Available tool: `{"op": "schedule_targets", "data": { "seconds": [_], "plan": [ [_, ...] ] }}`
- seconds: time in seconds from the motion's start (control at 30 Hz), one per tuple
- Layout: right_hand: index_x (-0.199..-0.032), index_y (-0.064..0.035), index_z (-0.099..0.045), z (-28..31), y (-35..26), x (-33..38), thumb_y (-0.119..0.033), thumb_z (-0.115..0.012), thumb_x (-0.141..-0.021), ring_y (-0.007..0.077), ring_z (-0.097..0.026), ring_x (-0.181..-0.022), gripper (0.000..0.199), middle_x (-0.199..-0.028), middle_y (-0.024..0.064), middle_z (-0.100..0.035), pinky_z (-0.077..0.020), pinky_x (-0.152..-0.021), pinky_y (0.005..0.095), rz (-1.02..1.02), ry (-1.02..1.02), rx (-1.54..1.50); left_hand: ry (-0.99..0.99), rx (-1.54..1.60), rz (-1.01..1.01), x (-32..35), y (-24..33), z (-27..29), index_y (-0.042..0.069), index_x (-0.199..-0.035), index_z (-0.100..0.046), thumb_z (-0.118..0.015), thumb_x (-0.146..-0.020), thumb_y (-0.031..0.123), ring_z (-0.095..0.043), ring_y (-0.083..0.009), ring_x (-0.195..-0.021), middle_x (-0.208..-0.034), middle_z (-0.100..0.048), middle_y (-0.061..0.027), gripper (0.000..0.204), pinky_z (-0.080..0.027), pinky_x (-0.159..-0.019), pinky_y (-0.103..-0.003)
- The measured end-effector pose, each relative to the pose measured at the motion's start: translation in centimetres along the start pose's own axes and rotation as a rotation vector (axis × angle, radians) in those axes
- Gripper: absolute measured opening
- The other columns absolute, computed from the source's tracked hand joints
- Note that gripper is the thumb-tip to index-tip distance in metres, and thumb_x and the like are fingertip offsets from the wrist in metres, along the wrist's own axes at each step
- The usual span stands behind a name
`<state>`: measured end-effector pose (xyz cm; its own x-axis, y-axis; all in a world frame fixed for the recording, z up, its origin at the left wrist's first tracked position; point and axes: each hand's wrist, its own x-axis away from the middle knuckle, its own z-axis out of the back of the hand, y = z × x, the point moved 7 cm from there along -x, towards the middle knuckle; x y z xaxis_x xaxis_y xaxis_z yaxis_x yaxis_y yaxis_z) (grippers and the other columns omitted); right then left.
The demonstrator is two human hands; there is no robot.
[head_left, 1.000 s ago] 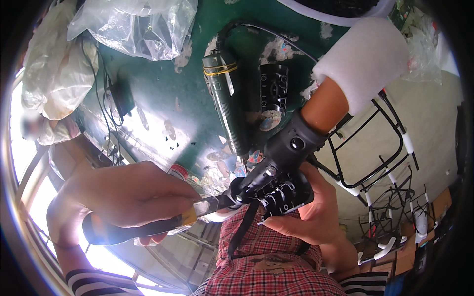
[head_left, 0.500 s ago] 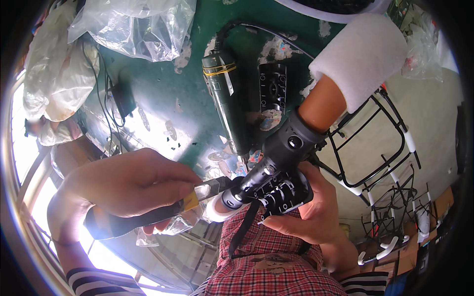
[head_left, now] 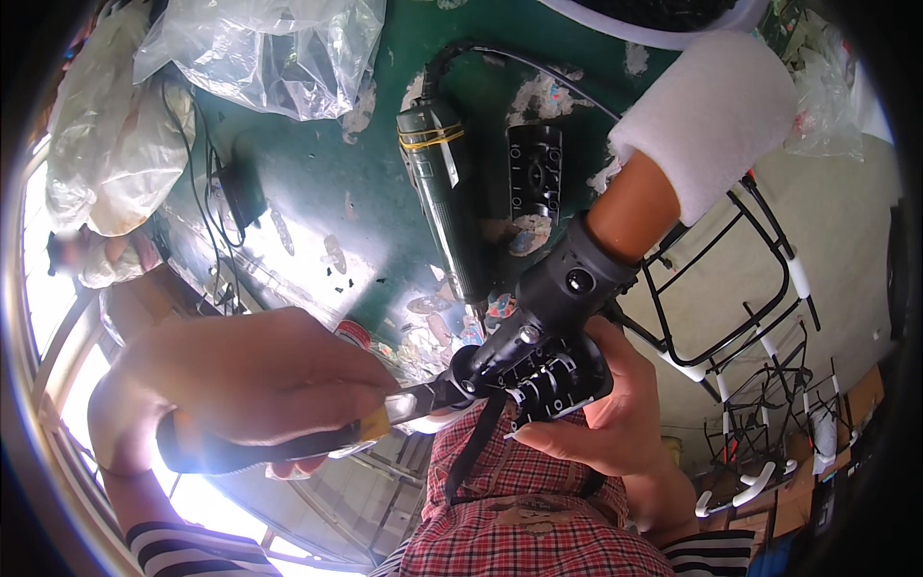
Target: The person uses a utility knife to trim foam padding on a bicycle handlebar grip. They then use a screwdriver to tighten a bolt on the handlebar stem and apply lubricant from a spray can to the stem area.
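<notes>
as tool meets joint, table edge close

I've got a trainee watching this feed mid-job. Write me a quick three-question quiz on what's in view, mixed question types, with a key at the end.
1. Multiple choice: What colour are the bands around the corded power tool?
A) Red
B) Yellow
C) Blue

2. True or false: The right hand has the corded power tool in its grip.

3. Fill in the blank: The black-handled tool with the yellow collar is in the grip of the ____ hand.

Key:
1. B
2. False. The right hand holds a curved black part; the corded power tool lies on the green table.
3. Left: the left hand is closed around its handle.
</notes>
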<state>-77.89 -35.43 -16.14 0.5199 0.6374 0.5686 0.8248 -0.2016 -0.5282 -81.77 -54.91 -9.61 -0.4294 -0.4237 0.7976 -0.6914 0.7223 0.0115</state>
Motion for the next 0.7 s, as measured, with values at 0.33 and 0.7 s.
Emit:
{"op": "schedule_targets", "data": {
  "seconds": [0.33,0.7],
  "plan": [
    [-0.124,0.0029,-0.052,-0.1,-0.1,0.0,-0.003,-0.085,-0.073,0.0145,-0.062,-0.107,0.061,-0.114,0.0092,-0.060,-0.0505,-0.093,0.0296,0.043,0.062,-0.100,0.086,-0.010,-0.038,0.3,-1.0,0.9,-0.004,-0.125,-0.059,-0.052,-0.101,0.016,-0.070,-0.0145,-0.064,-0.077,-0.071,-0.0088,0.033,-0.056,-0.060,-0.027],
    [-0.129,0.0031,-0.048,-0.2,0.6,0.0,-0.004,-0.086,-0.071,0.0177,-0.060,-0.112,0.069,-0.120,0.0122,-0.058,-0.0489,-0.097,0.0329,0.075,0.052,-0.099,0.672,-0.790,-0.392,1.6,1.0,0.0,0.013,-0.120,-0.066,-0.069,-0.087,0.015,-0.064,-0.0197,-0.058,-0.071,-0.064,-0.0043,0.033,-0.048,-0.053,-0.034]
  ]
}}
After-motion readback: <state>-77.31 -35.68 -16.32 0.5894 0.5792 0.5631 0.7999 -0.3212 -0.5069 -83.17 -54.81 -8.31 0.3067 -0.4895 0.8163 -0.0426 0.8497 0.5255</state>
